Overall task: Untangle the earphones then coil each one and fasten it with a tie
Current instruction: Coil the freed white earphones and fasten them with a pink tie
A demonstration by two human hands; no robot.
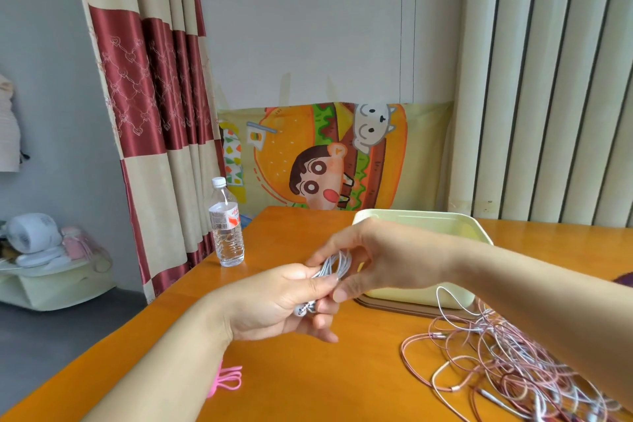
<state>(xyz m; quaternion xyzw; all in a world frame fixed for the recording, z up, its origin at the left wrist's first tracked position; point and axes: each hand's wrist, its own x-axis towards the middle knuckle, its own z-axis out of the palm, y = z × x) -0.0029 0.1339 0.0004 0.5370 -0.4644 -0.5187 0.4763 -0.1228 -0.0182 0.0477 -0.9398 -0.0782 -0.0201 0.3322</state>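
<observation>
Pink ties (227, 380) hide partly behind the forearm; left hand (274, 301) and right hand (380, 257) pinch the white coil (334, 265).

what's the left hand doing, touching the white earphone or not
Touching: the head view shows the left hand pinching the white earphone coil between thumb and fingers.

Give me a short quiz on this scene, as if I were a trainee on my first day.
1. True or false: the water bottle stands upright with its cap on.
2. Where do the pink ties lie? A: inside the bottle. B: on the table. C: round the right wrist.
3. What do the left hand and the right hand hold between them?

Key: 1 true; 2 B; 3 the coiled white earphone.
</observation>
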